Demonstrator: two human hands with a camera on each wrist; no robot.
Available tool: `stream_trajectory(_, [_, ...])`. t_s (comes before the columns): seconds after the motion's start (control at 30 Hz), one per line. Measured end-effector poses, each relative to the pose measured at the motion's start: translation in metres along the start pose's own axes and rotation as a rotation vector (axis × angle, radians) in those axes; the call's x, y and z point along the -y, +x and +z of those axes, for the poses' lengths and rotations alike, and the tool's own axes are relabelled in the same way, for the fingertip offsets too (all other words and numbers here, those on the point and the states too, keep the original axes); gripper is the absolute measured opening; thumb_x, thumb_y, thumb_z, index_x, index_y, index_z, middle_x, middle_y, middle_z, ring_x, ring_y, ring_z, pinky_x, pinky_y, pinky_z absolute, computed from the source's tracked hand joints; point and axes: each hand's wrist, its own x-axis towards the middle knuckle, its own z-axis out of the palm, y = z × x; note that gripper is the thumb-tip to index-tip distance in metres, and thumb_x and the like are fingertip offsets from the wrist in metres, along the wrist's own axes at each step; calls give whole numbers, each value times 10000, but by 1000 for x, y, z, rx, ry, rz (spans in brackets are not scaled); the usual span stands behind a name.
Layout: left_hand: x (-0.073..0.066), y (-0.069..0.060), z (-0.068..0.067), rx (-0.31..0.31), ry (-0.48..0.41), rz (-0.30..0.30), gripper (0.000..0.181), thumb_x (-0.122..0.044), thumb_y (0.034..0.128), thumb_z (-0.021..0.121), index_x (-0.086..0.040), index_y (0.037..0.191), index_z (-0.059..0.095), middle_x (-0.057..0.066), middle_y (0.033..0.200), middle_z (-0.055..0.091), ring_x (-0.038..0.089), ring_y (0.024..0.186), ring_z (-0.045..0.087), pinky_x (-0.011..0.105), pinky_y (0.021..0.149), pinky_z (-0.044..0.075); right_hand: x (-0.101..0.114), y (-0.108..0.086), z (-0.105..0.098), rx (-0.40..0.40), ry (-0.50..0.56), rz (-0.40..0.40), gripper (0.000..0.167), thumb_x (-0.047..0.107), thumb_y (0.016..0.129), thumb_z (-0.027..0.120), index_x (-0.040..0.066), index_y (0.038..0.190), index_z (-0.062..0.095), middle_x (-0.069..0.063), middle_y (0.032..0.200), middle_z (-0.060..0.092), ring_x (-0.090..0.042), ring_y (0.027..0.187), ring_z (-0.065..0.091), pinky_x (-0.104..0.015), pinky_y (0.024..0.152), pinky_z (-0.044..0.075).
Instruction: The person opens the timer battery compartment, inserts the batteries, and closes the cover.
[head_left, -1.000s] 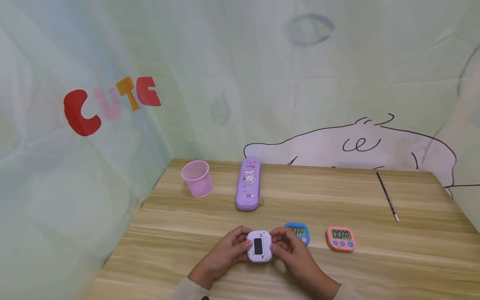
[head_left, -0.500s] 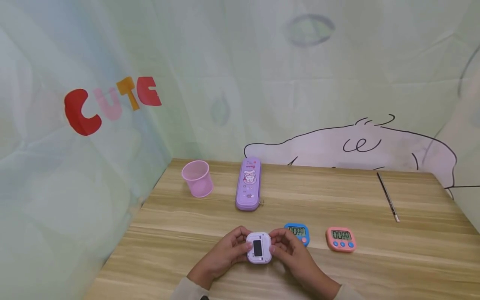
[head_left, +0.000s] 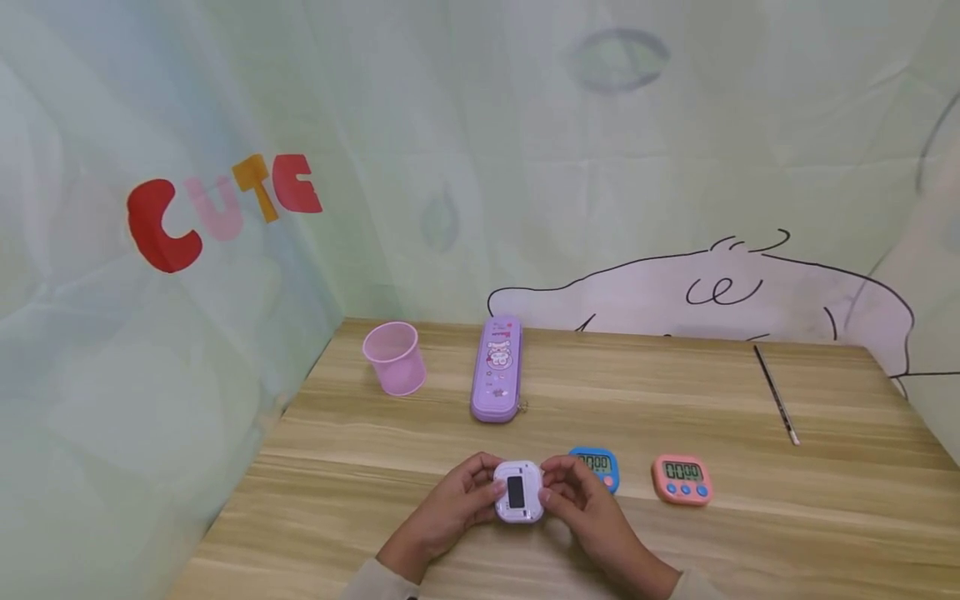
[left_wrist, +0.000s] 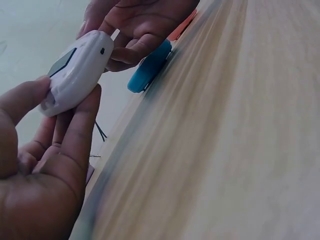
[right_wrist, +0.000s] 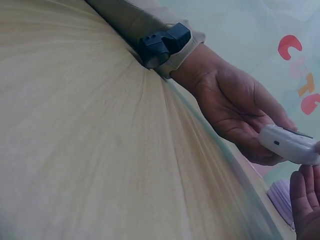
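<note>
A white digital timer point(head_left: 518, 492) is held up between both hands in the head view, its back with a dark rectangle turned toward me. My left hand point(head_left: 452, 504) pinches its left side, thumb on the back face and fingers beneath, as the left wrist view also shows with the timer point(left_wrist: 77, 75). My right hand point(head_left: 592, 517) pinches the opposite side with thumb and fingers. Just behind the right hand lies a blue timer point(head_left: 606, 463), partly covered by the fingers. Right of it rests a pink timer point(head_left: 682, 480) with blue buttons.
Farther back on the wooden table point(head_left: 637, 383) stand a pink cup point(head_left: 401, 371) and, beside it, a purple pencil case point(head_left: 497, 375) lying flat. A dark pencil point(head_left: 776, 392) lies at the right. Printed curtains point(head_left: 420, 167) enclose the back and left.
Both hands keep their grip and place. The white timer shifts and tilts only very slightly between them; everything on the table stays where it was.
</note>
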Motion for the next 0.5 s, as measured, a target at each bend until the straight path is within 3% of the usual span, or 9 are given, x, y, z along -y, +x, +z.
stream_trajectory(0.17, [-2,2,2,-43,-26,-18,409,-93,965,593,80,1295,423,146,1200,613,206,1029,635,365,903,554,-2,-2,0,34,-22,-74,443,35,875,704,-43,1251,482,-243,1140,565,-189,986,623,-280,857,563])
stream_trajectory(0.5, [-5,-1,2,-2,-68,-17,533,-110,989,564,60,1446,348,228,1319,555,226,1117,610,374,950,525,-4,-3,3,100,-117,-146,654,64,809,783,79,1371,447,-175,1267,520,-214,1046,616,-324,904,550])
